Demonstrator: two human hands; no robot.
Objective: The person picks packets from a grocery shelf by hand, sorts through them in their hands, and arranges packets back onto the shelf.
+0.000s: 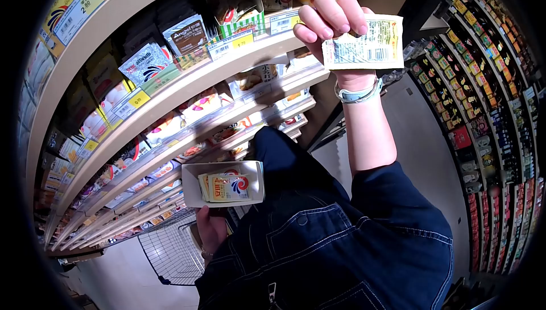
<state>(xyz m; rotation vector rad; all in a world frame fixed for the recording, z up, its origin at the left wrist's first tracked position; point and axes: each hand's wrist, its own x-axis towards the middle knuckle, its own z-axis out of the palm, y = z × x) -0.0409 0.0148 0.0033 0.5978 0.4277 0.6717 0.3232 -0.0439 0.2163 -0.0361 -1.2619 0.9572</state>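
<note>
Holding packet (372,48), box (256,188), beside shelf edge (215,73)

"Angel" on the boxed sachet (229,188) and brown packet (189,37); "2.80" on a price tag (79,13)

From here I count 1 left hand (211,231), 1 right hand (335,23), 1 raised packet (378,45), 1 white box (257,176), at least 2 boxed packets (230,189), 1 pale blue wristband (358,95), 1 wire cart (170,253), 1 zipper pull (272,292), and at least 5 price tags (230,46) along the shelving (270,48).
</note>
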